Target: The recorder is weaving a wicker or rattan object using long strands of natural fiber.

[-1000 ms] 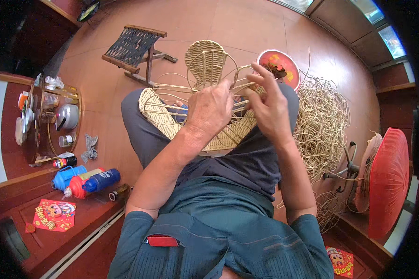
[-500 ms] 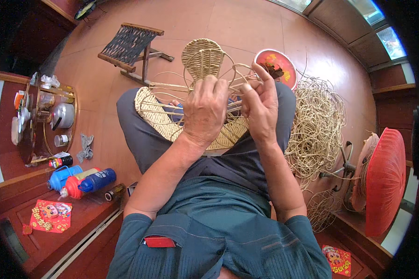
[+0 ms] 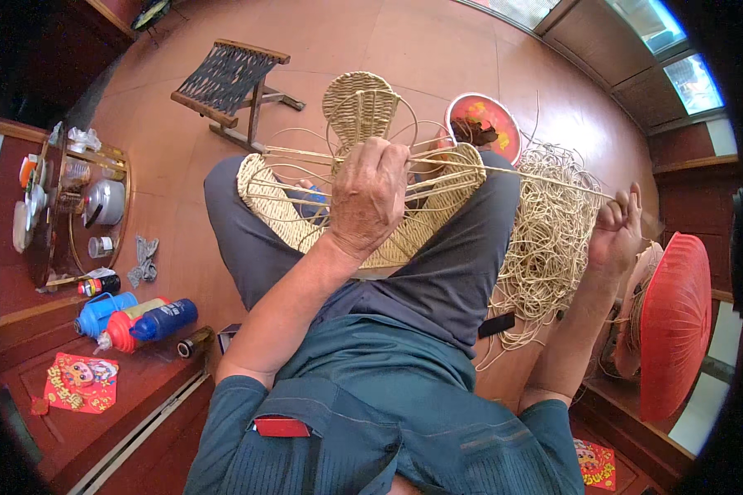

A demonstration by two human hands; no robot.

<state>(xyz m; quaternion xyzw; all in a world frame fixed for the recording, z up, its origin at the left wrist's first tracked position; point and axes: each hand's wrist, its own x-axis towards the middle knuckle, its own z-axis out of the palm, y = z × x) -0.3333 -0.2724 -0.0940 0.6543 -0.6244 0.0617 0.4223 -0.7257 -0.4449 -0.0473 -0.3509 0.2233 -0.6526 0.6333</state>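
A woven straw-coloured cord piece point(image 3: 450, 191) lies across my lap, with a curved band, a rounded upright lobe point(image 3: 357, 99) and thin wire-like loops and strands between them. My left hand point(image 3: 365, 198) is closed over the strands at its middle; the fingertips are partly hidden. Out to the right, my right hand point(image 3: 616, 229) pinches a cord point(image 3: 545, 178) that runs taut from the woven piece. Below that line, a big tangled heap of the same cord point(image 3: 549, 256) rests on the floor.
A folding stool point(image 3: 227, 80) stands ahead on the left, and a red basin point(image 3: 513, 124) sits beyond my right knee. At the right is a red-covered fan point(image 3: 677, 326). Bottles point(image 3: 163, 320) and a laden round stand point(image 3: 124, 194) are at the left. A dark flat object point(image 3: 496, 323) lies near my right thigh.
My right hand has moved from beside the woven piece far out to the right, drawing the cord straight. My left hand has stayed on the middle of the piece.
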